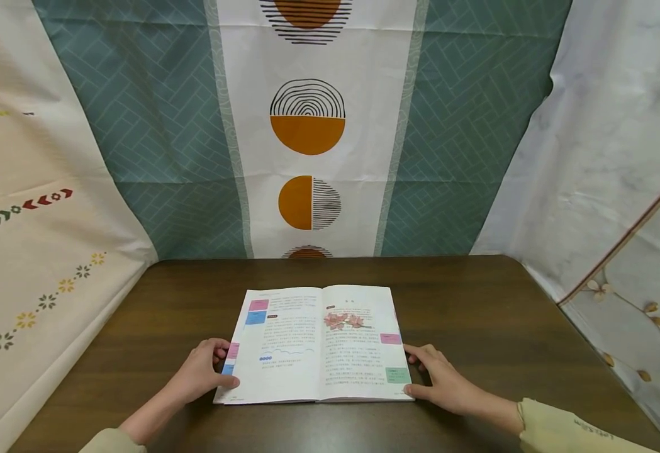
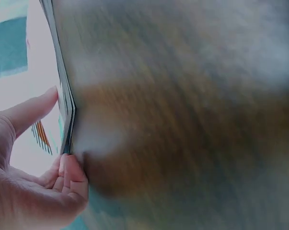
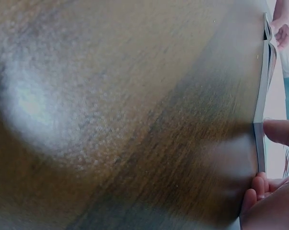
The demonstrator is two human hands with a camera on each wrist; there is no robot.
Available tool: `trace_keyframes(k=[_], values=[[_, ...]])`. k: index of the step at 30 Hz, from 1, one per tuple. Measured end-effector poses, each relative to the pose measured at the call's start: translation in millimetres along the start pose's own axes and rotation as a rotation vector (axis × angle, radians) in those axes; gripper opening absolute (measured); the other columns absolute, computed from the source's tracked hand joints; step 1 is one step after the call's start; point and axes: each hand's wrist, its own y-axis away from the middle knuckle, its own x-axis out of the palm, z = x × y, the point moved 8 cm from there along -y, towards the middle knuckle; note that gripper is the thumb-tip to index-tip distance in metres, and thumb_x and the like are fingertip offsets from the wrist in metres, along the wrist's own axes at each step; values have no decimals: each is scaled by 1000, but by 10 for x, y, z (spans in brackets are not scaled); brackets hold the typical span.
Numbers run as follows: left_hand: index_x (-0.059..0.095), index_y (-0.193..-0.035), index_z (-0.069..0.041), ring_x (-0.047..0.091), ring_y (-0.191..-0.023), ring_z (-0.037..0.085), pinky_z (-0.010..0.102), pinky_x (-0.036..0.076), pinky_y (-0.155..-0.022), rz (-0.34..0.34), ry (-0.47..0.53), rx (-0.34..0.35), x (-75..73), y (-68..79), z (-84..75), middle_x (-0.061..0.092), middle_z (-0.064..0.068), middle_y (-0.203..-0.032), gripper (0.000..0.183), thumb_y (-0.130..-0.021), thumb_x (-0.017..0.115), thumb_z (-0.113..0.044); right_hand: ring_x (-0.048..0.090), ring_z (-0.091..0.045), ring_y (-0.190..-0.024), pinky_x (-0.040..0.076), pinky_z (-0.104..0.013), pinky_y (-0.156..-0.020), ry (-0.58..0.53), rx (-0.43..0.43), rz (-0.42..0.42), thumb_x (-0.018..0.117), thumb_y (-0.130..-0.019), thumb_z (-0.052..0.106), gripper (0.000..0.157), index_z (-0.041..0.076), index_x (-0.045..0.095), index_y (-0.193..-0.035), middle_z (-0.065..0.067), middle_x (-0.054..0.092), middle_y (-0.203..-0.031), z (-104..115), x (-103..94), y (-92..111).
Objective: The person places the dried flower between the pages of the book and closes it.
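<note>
An open book [image 1: 290, 380] lies on the table, with printed text, coloured boxes and a reddish flower picture on its right page. My left hand [image 1: 202, 372] holds the book's lower left edge, thumb on the page and the other fingers curled at the side. In the left wrist view, the left hand [image 2: 29, 177] has its thumb at the page edges and its curled fingers against the book's side. My right hand [image 1: 445, 384] holds the lower right edge. The right wrist view shows this hand's thumb [image 3: 281, 132] above the book's edge and fingertips [image 3: 260, 184] below it.
The dark brown wooden table [image 1: 465, 302] extends around the book. Behind it hangs a green and white patterned cloth [image 1: 448, 126]. Cream embroidered fabric [image 1: 35, 157] hangs at the left, and pale marbled fabric [image 1: 607, 157] at the right.
</note>
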Motion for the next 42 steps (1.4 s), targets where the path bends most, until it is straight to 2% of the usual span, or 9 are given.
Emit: trace_keyframes(k=[3,6,9,14,18,23,29,36,42], values=[[52,-121,7,55,-101,25,44,49,-92,-8,-14,4,-2,22,-34,58,14,-111,74,-63,92,-14,41,-20,-102,36,-27,-83,-6,2,0,76,-85,30,74,3,43,-146,-7,47,-114,6,-1,8],[50,-123,9,58,-100,24,46,50,-94,-7,-1,-5,6,29,-57,58,17,-112,76,-63,92,-11,42,-20,-102,36,-27,-83,-8,6,-2,76,-85,30,74,3,43,-146,-7,48,-114,8,-1,14],[48,-124,12,59,-99,24,45,52,-91,1,41,-24,16,12,-54,58,19,-112,76,-63,91,-7,42,-20,-102,36,-28,-82,-7,10,-4,76,-85,31,74,3,43,-146,-7,48,-115,9,0,18],[38,-134,16,59,-103,28,41,52,-90,51,181,-62,15,-50,-5,57,26,-118,80,-70,84,0,42,-19,-101,36,-28,-83,2,13,-7,75,-86,30,74,2,42,-146,-7,48,-115,13,9,13],[37,-137,17,58,-103,28,35,52,-85,80,244,-50,-36,-100,-16,57,25,-118,78,-73,79,3,43,-19,-102,36,-31,-84,3,7,1,75,-86,29,75,1,41,-146,-7,48,-117,34,29,7],[45,-133,14,58,-101,29,36,54,-81,91,191,14,-81,-129,-138,54,25,-119,72,-72,80,2,43,-19,-102,36,-32,-84,3,15,-4,75,-86,30,75,1,41,-146,-7,48,-117,32,24,6],[45,-131,13,62,-107,36,45,55,-86,84,84,46,-40,-111,-179,56,28,-123,74,-69,83,1,43,-18,-101,36,-30,-84,8,18,-6,76,-86,30,75,2,42,-146,-5,48,-116,9,13,26],[46,-127,12,62,-96,26,41,54,-83,46,39,6,-15,-126,-180,63,22,-115,73,-65,83,1,43,-18,-101,37,-29,-83,-8,14,-7,76,-85,28,74,2,42,-146,-6,49,-116,16,14,21],[43,-129,15,59,-100,29,41,52,-86,48,140,-79,11,-160,-104,59,26,-117,74,-69,82,0,43,-19,-102,37,-30,-84,-2,15,-6,76,-85,30,74,3,42,-146,-6,48,-116,11,14,20]])
